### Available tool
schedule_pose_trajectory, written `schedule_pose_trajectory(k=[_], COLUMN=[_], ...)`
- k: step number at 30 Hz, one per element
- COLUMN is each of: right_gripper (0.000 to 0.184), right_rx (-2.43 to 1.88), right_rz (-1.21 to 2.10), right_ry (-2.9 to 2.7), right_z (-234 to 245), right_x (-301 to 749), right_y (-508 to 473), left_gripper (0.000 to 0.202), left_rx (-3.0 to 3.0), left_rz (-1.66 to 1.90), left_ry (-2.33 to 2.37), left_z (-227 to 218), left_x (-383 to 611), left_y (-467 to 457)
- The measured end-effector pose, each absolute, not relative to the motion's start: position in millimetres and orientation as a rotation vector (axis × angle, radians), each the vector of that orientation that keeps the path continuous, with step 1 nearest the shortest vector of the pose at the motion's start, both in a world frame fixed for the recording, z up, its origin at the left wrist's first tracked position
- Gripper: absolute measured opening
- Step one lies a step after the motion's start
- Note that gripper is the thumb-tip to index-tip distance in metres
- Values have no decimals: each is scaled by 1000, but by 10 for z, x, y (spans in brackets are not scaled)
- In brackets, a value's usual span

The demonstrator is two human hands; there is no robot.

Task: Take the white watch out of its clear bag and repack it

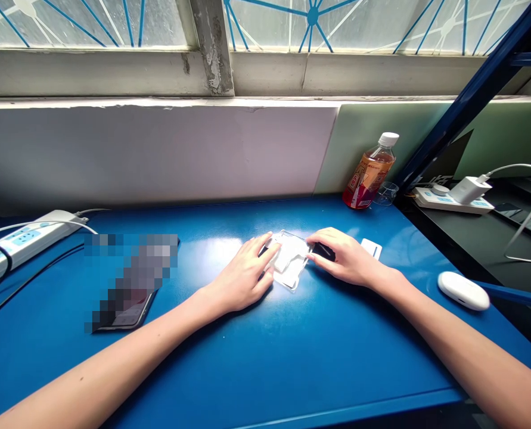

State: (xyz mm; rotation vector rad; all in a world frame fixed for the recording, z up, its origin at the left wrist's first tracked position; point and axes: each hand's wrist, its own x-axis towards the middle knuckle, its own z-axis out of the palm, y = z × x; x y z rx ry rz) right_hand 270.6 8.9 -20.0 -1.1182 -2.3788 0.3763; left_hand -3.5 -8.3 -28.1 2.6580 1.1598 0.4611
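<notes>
Between my hands, a clear plastic case (292,279) with white pieces inside lies on the blue tabletop (256,369). My left hand (247,274) has its fingertips and thumb on the left side of the case, its fingers slightly bent. From the other side, my right hand (343,253) has its index finger and thumb at the case's right edge. A dark patch shows between those fingers; I cannot tell whether it is an object or shadow. Just beyond the right hand, a white card-like piece (372,248) lies partly hidden.
A phone (135,313), partly blurred out, lies left, near a white power strip (28,238) with cables. A drink bottle (370,173) stands at the back right beside a small clear cup (385,193). A white rounded case (463,291) sits near the right edge, by a blue metal post (466,101).
</notes>
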Motion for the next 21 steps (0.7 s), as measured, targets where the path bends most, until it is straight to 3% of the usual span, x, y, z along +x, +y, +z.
schedule_pose_trajectory(k=[3,10,14,21], right_gripper=[20,18,56,73], right_rx=[-1113,-981,-987,-1038], right_rz=[384,369,384,476], right_ry=[-2353,-2345,-2422,-2515], right_z=[-182,-217,-248,-245], right_x=[2712,2749,2766,2795], right_y=[83,90,119,132], left_gripper=[45,42,55,61], left_rx=[2648,2602,2646,2643], left_rz=[508,642,621,575], left_ry=[1175,1198,1115,1139], left_z=[-306,-301,-310,-304], left_x=[-39,-18,-39,-47], left_y=[-71,-63,-38,-15])
